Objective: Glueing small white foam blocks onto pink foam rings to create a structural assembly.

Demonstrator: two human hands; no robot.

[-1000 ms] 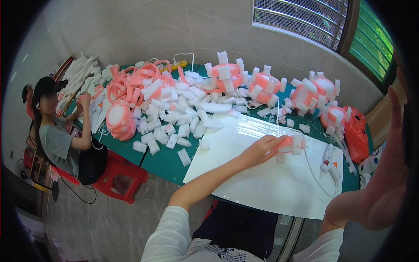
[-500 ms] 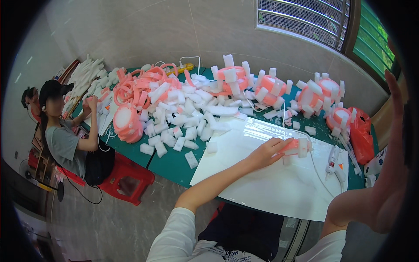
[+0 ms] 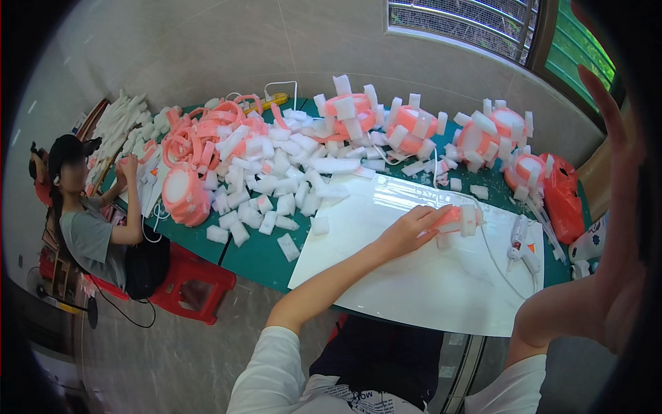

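My left hand (image 3: 412, 229) rests over the white board, its fingers closed on a pink foam piece (image 3: 450, 219). A white foam block (image 3: 468, 221) is attached at that piece's right end, and another pale block shows beneath it. Close to the camera at the right edge, my right hand (image 3: 616, 297) is raised with its long fingers stretched out. Nothing shows in it, though part of the hand is cut off by the dark rim. A white glue gun (image 3: 518, 241) lies on the board's right side, its cord curving towards the left hand.
White foam blocks (image 3: 276, 185) and pink foam strips (image 3: 200, 134) heap on the green table (image 3: 265, 259). Several pink foam shapes with white blocks (image 3: 414, 127) stand behind the white board (image 3: 386, 276). A red plastic bag (image 3: 564, 200) sits right. A co-worker (image 3: 89, 214) sits left.
The whole view has shifted slightly, so the scene sits further left. My left hand keeps its hold on the pink foam piece. My raised right hand appears a little higher in the picture.
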